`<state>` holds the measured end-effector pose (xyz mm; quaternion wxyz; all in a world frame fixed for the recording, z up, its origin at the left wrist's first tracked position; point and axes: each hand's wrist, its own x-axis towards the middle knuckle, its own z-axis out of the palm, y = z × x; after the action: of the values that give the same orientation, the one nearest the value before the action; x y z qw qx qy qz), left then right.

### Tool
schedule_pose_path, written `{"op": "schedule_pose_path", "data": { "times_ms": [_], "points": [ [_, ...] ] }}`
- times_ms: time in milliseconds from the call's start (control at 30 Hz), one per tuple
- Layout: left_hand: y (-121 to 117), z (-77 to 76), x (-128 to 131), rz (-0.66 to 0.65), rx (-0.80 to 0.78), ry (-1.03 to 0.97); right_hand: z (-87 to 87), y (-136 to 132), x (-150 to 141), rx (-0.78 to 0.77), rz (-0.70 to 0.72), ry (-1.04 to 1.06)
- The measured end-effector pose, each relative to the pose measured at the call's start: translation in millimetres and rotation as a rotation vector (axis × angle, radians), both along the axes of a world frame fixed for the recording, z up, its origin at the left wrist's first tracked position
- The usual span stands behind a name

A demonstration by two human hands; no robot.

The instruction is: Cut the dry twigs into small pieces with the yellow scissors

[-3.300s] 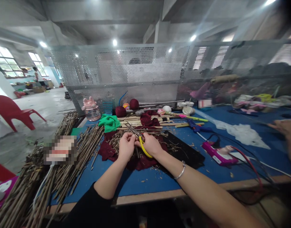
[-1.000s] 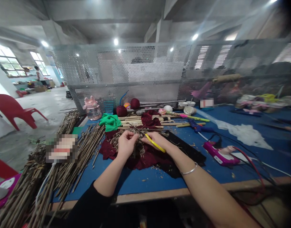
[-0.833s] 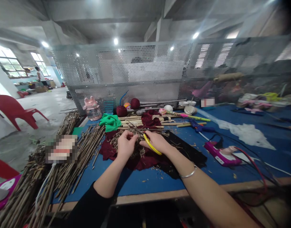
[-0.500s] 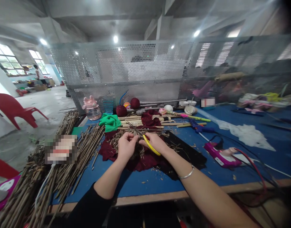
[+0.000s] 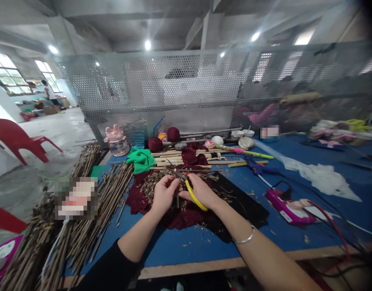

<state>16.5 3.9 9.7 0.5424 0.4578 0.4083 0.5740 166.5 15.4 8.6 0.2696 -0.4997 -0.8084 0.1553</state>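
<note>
My left hand (image 5: 165, 193) is closed in a pinch around a short, thin dry twig (image 5: 178, 199) over the maroon cloth (image 5: 136, 201). Close on its right, my right hand (image 5: 201, 189) grips scissors with a yellow handle (image 5: 194, 197). Their dark blades point up and left, near the left fingertips; whether they touch the twig I cannot tell. Beneath both hands lies a heap of small dry twig clippings (image 5: 149, 184), partly hidden by them. A black cloth (image 5: 239, 196), sprinkled with scraps, spreads to the right.
Long dry sticks (image 5: 105, 206) fill the left, with a pixelated device (image 5: 78, 198) on top. Behind are a green cloth (image 5: 141, 159), a pink-lidded jar (image 5: 117, 141) and maroon yarn balls (image 5: 173, 134). A blue glue gun (image 5: 258, 165) and magenta power strip (image 5: 290, 208) sit right.
Both hands appear slightly lower in view, still close together. The scissors' blades have shifted a little downward, and the short twig between the hands shows more plainly.
</note>
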Motion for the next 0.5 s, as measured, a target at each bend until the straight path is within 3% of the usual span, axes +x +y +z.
{"op": "schedule_pose_path", "data": {
  "times_ms": [333,500],
  "points": [
    [-6.7,-7.9,-1.4,0.049,-0.072,-0.051,9.5,-9.3,-6.0,-0.086,-0.010,-0.077],
    [-8.6,-7.7,-0.9,0.059,-0.073,0.002,12.9,-10.2,-5.9,-0.033,-0.057,-0.130]
  ]
}}
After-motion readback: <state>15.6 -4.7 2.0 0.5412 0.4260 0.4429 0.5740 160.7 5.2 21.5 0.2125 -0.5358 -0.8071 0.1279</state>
